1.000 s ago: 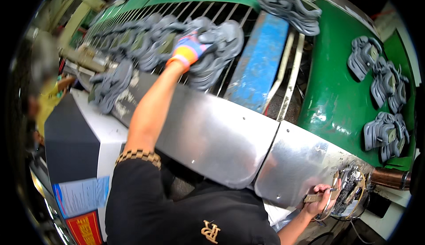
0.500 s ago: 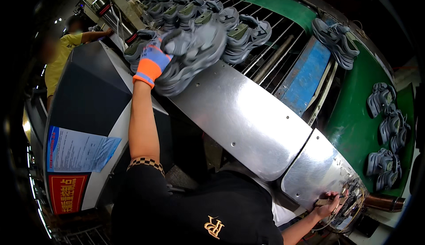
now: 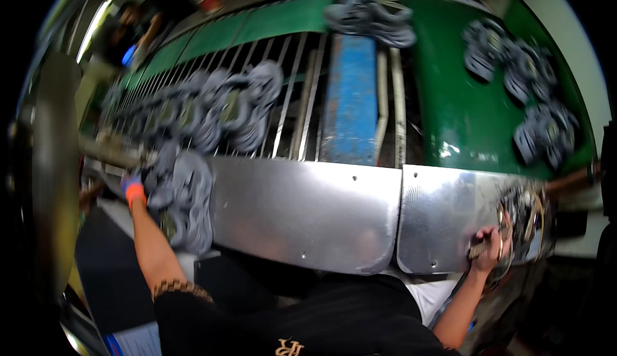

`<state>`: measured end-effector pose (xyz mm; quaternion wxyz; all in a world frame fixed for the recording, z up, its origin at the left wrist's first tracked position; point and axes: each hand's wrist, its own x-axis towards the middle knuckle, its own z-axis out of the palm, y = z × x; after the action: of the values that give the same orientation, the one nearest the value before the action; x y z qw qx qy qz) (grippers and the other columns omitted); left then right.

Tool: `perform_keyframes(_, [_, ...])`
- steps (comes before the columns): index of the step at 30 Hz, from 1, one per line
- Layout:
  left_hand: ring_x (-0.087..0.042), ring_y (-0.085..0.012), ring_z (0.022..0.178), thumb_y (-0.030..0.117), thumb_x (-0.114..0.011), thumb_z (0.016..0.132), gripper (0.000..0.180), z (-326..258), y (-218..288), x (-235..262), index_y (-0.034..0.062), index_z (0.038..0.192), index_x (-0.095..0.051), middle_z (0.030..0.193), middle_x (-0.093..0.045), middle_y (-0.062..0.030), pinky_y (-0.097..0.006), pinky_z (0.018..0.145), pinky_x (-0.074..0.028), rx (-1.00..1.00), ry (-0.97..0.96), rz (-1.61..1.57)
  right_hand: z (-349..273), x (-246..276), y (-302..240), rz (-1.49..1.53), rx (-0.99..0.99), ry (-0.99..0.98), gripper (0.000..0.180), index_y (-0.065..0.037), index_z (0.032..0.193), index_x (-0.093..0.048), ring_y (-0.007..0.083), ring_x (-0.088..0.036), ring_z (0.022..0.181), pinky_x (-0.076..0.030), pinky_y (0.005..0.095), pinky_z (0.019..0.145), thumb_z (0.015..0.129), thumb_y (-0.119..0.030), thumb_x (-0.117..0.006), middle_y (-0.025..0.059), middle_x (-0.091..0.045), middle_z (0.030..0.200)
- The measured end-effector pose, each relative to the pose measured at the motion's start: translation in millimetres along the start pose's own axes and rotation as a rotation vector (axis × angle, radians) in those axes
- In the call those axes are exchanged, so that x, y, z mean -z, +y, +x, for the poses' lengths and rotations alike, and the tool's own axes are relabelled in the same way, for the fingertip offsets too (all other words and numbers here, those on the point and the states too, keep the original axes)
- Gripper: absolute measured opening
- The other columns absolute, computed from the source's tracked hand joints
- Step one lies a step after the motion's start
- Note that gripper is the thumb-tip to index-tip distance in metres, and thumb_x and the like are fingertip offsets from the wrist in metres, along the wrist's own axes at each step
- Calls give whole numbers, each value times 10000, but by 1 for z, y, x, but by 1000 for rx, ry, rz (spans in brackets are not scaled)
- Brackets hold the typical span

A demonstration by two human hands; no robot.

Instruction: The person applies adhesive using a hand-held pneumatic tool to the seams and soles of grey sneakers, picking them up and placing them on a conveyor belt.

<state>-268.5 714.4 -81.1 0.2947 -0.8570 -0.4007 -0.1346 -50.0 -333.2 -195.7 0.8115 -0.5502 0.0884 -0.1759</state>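
My left hand (image 3: pixel 134 190), in a purple and orange glove, is at the left beside a pair of grey sneakers (image 3: pixel 194 192) at the left end of a metal plate (image 3: pixel 302 211). Its fingers are smeared by motion and partly hidden against the shoes, so I cannot make out whether it grips one. At the right end of the metal surface, my bare right hand (image 3: pixel 492 247) is closed around a small tan ribbed object (image 3: pixel 477 249), whose kind I cannot make out. Cables and worn fittings (image 3: pixel 524 218) lie just beyond that hand.
Several grey sneakers (image 3: pixel 241 108) stand in a row on a roller rack. Another pair (image 3: pixel 371 18) sits at the far end of a blue bar (image 3: pixel 351 99). More pairs (image 3: pixel 546 131) rest on a green belt (image 3: pixel 443 92) at right. A person (image 3: pixel 122 41) is at far left.
The view has turned, so the rack now runs to the left. My left hand, earlier at a blurred sneaker in mid-air, is now lower left beside shoes at the plate's end. My right hand keeps its hold.
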Motion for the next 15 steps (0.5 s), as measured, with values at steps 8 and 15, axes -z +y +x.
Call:
perform_keyframes(8, [-576, -186, 1051, 345, -454, 987, 434, -40, 144, 154, 20, 1265, -524, 1199, -563, -50, -326, 940, -468, -85, 202, -1506, -6, -12, -22, -113, 28, 38, 577, 66, 1359, -380, 129, -510, 668, -475, 274, 588, 839, -121, -548, 51, -499, 764])
perform_keyframes(15, [-567, -224, 892, 331, -528, 949, 303, -88, 317, 370, 36, 953, -598, 963, -610, -114, -362, 796, -491, -705, -902, -2853, -10, -11, -16, -104, 31, 18, 513, 39, 1346, -417, 127, -517, 683, -481, 279, 610, 861, -93, -522, 51, -514, 779])
